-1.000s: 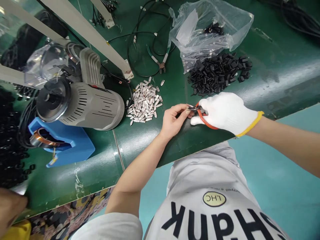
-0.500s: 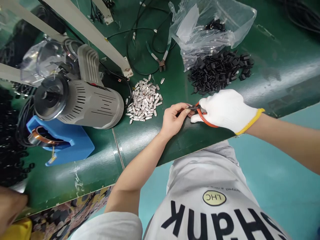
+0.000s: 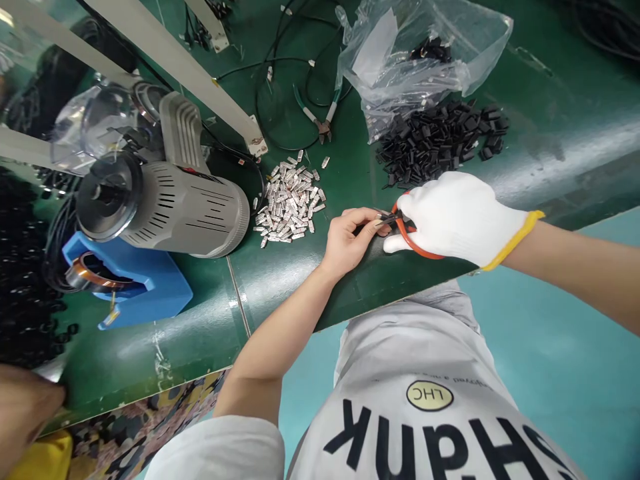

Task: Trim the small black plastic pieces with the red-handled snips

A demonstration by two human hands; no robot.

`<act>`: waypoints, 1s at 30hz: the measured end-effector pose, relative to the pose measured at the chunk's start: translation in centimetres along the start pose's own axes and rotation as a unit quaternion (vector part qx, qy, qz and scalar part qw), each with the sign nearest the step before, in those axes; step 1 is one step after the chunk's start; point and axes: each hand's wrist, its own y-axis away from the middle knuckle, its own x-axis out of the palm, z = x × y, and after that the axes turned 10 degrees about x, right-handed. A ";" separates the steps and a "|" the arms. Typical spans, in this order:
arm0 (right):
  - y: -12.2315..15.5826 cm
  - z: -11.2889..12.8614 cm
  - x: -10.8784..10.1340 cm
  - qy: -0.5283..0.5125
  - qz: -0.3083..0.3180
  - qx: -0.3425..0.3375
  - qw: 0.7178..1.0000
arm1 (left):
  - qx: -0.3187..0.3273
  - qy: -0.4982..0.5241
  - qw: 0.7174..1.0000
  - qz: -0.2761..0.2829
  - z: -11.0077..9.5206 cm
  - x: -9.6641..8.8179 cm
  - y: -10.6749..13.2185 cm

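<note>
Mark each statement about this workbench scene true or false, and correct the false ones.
1. The right hand wears a white knit glove with a yellow cuff. True.
2. The bare left hand holds the orange-handled scissors. False: the gloved right hand holds them.
3. Green-handled pliers lie on the green bench among thin black cable. True.
4. The heap of small silver metal pieces sits inside the clear plastic bag. False: it lies loose on the bench.

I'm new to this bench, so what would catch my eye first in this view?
The white-gloved right hand stands out near the front edge of the green bench top, holding orange-handled snips at a small part pinched in the bare left hand. Above them lie a heap of silver metal pieces and a pile of black pieces. To the left sits a large grey cylindrical machine.
</note>
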 end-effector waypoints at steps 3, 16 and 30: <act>-0.2 0.2 -0.2 0.002 0.023 0.001 1.000 | -0.010 0.002 1.000 -0.003 0.0 0.0 0.0; -0.6 0.6 -2.1 -0.002 0.109 0.038 0.993 | -0.027 0.043 0.998 -0.028 -0.1 0.4 -0.1; -0.3 0.3 -0.6 -0.037 0.053 0.029 0.997 | -0.020 0.042 0.999 -0.016 -0.7 0.3 -0.4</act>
